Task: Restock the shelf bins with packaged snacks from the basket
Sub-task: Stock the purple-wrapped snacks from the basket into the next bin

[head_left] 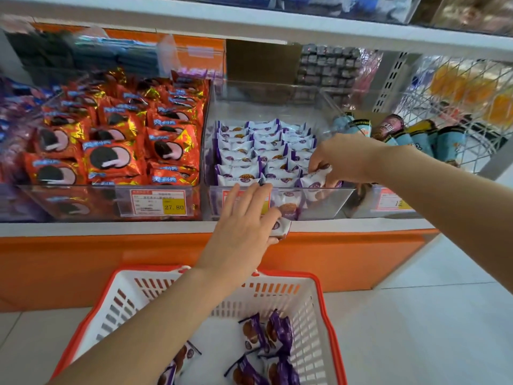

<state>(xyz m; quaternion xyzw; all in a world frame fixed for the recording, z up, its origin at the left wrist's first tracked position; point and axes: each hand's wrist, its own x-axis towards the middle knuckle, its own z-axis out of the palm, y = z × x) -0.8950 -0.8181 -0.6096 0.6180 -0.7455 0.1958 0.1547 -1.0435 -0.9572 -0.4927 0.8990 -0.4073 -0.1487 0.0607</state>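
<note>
R hand (341, 159) grips a packet (315, 179) already over the bin's (327, 204) front-right corner, L hand (241, 223) pinches a spare packet (283, 227) just below its front wall.

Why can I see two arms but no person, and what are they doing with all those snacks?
The camera sits on the person's head and looks down, so you only see their own arms reaching out. There is just this one picture. They are filling a shop shelf. The right hand pinches a white-and-purple packet at the front of the clear middle bin, where rows of the same packets stand. The left hand holds another packet just in front of that bin. Below, on the floor, an orange-and-white basket holds a few more purple packets. The bin to the left is full of red cookie packs.
</note>
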